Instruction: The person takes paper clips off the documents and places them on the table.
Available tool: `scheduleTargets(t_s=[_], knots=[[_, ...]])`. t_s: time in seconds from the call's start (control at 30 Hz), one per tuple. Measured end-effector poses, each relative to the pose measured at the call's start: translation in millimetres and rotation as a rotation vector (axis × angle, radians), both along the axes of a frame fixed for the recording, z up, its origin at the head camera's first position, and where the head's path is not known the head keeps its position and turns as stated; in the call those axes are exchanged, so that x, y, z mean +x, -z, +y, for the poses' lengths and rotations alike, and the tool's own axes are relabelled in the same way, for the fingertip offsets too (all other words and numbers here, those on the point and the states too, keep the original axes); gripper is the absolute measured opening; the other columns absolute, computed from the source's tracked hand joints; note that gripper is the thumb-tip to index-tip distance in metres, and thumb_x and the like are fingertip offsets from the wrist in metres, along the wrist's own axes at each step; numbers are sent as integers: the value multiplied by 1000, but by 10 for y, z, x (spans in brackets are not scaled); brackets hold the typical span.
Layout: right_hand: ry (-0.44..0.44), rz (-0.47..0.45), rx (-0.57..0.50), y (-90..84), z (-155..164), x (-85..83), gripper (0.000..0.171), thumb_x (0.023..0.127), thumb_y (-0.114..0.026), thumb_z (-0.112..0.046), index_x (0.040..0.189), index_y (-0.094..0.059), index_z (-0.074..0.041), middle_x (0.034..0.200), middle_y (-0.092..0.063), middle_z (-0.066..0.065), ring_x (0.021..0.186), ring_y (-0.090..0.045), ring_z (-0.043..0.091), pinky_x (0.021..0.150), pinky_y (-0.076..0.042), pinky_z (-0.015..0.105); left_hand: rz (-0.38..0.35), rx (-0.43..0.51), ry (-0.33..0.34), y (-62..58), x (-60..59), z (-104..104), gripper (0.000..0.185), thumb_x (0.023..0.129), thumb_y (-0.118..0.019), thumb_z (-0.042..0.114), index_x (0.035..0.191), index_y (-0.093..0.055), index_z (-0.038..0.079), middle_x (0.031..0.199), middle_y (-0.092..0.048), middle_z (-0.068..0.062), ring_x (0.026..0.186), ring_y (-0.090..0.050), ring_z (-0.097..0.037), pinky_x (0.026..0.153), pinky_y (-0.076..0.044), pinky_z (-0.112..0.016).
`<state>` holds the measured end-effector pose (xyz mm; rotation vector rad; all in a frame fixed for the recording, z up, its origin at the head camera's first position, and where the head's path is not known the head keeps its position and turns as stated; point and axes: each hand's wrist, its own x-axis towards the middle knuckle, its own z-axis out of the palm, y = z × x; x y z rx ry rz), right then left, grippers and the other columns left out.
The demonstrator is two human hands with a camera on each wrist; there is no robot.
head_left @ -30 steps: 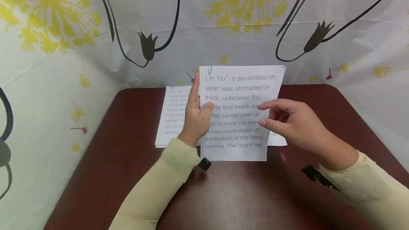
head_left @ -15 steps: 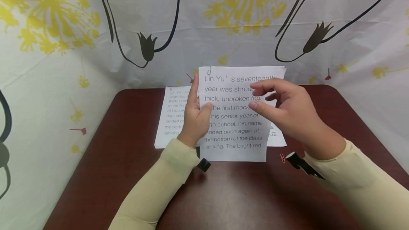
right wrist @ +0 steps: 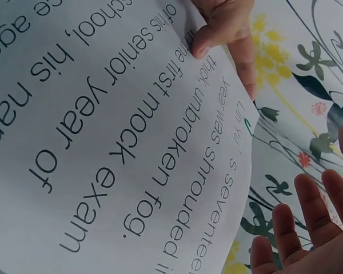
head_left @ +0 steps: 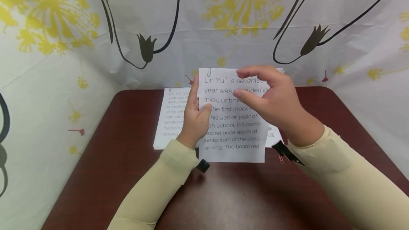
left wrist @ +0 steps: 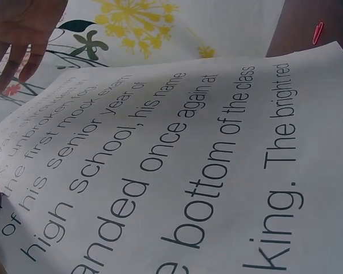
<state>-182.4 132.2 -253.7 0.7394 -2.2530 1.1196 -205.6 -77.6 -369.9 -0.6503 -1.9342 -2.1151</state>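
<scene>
The left hand (head_left: pixel 195 118) pinches the left edge of the upright page (head_left: pixel 234 130) above the table (head_left: pixel 134 173), long axis vertical, while the right hand (head_left: pixel 271 98) hovers open before its top.

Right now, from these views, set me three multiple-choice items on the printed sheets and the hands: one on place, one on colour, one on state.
1. Where does the red paper clip lie?
A. On the brown table, by the held sheet's lower right corner
B. On the sheet's top edge
C. In the left hand

2. What colour is the clip at the top left corner of the held printed sheet?
A. Yellow
B. Green
C. Black

3. How does the left hand stand?
A. Flat on the table
B. Curled and holding nothing
C. Gripping the sheet's left edge, thumb on the print

Answers: 1 A, the head view shows it on the tabletop under the right wrist. 2 B, the right wrist view shows it green. 3 C, thumb over the text, while the right hand hovers open.
</scene>
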Motion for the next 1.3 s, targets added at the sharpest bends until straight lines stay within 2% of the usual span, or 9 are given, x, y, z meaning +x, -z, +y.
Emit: scheduleTargets(t_s=[0.2, 0.43, 0.63, 0.77, 0.9, 1.07, 1.3], knots=[[-4, -3, 61, -22, -106, -88, 45, 84, -89, -13, 127, -76, -9, 123, -75, 7, 116, -63, 25, 97, -49, 46, 4, 17, 20, 2, -4, 8, 88, 105, -41, -3, 168, -7, 49, 148, -63, 5, 109, -77, -26, 77, -66, -42], [-36, 100, 164, -28, -187, -242, 47, 81, -91, -14, 125, -77, -6, 122, -77, 12, 130, -59, 33, 113, -43, 51, 25, 19, 20, 9, -5, 16, 89, 105, -41, -3, 168, -7, 49, 151, -61, 4, 112, -76, -27, 83, -66, -42], [-45, 164, 222, -39, -230, -341, 47, 82, -91, -16, 125, -76, -3, 125, -76, 13, 126, -61, 38, 114, -43, 51, 39, 21, 29, 5, -5, 26, 88, 104, -41, -4, 169, -5, 45, 151, -61, 3, 113, -76, -27, 86, -65, -42], [-59, 171, 245, -63, -271, -396, 45, 82, -91, -16, 124, -77, -3, 124, -77, 12, 117, -65, 34, 108, -44, 50, 42, 16, 27, -1, 5, 30, 88, 104, -41, -4, 170, -5, 42, 150, -62, 4, 112, -76, -26, 86, -65, -42], [-55, 171, 282, -97, -323, -426, 42, 84, -90, -17, 122, -77, -3, 119, -78, 12, 110, -68, 32, 103, -45, 49, 58, 24, 29, -12, 11, 33, 88, 103, -42, -4, 170, -5, 40, 151, -61, 1, 112, -76, -27, 87, -64, -42], [-6, 145, 338, -136, -388, -434, 39, 87, -87, -20, 122, -77, -5, 122, -77, 11, 115, -67, 33, 105, -46, 50, 87, 40, 39, -10, 12, 32, 88, 103, -42, -5, 171, -5, 37, 152, -61, -2, 113, -75, -30, 89, -64, -42], [20, 114, 362, -141, -441, -435, 34, 89, -85, -21, 119, -78, -7, 121, -78, 10, 113, -66, 33, 101, -49, 51, 95, 60, 57, -2, 15, 41, 90, 102, -41, -6, 170, -5, 40, 151, -61, -6, 114, -75, -32, 90, -64, -42]])
